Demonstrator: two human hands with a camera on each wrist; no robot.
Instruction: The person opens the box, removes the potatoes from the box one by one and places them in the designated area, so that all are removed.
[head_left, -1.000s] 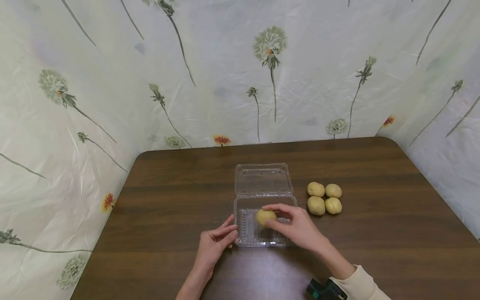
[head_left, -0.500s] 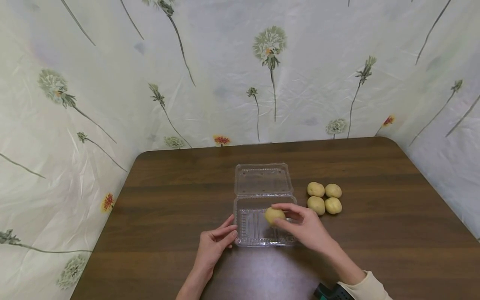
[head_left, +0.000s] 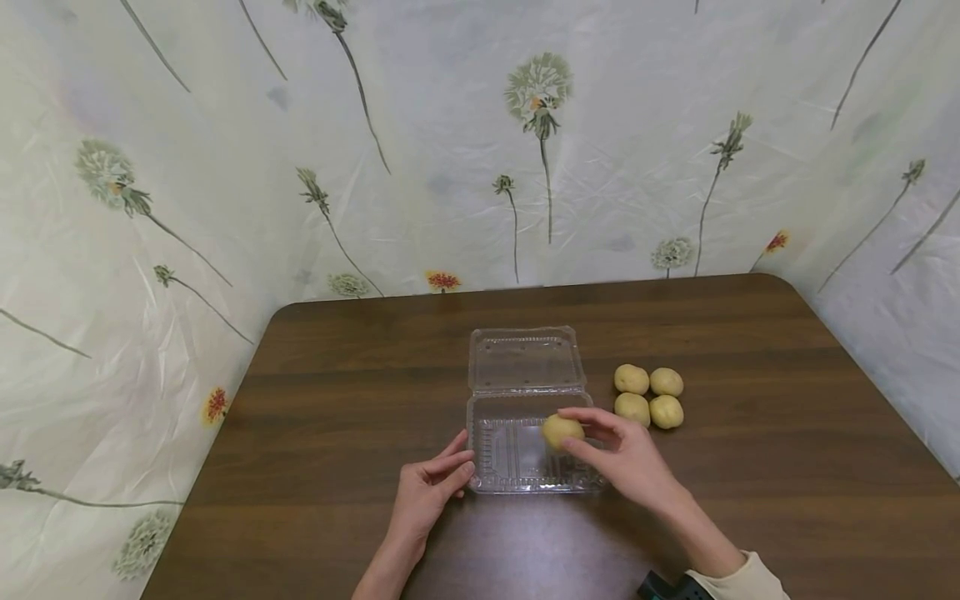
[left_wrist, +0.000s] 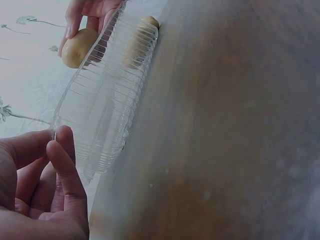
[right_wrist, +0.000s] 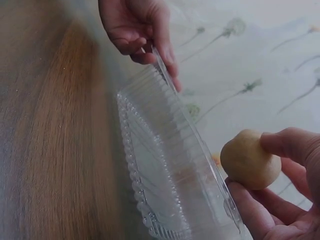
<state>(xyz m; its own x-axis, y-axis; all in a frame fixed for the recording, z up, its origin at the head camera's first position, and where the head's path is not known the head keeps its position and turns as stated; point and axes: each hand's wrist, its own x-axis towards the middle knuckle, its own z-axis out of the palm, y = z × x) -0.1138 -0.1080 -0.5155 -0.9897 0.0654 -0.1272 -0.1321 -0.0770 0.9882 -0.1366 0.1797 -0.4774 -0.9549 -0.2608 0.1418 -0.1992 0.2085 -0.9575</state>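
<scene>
A clear plastic clamshell container (head_left: 510, 446) lies on the table with its lid (head_left: 525, 358) folded back, away from me. My left hand (head_left: 431, 492) pinches the container's left rim between thumb and fingers, plain in the left wrist view. Between the thumb and fingers of my right hand (head_left: 630, 458) is a small yellow potato (head_left: 562, 432), held above the right part of the container's base. The right wrist view has this potato (right_wrist: 250, 160) just above the rim, apart from the plastic.
To the right of the container, several potatoes (head_left: 666, 412) sit grouped close together on the brown wooden table (head_left: 360, 367). A pale curtain (head_left: 420, 167) with dandelion prints hangs behind the table and along its sides.
My right hand has moved to the right with the potato, from the middle of the container's base to its right part. The left hand and the container have stayed in place.
</scene>
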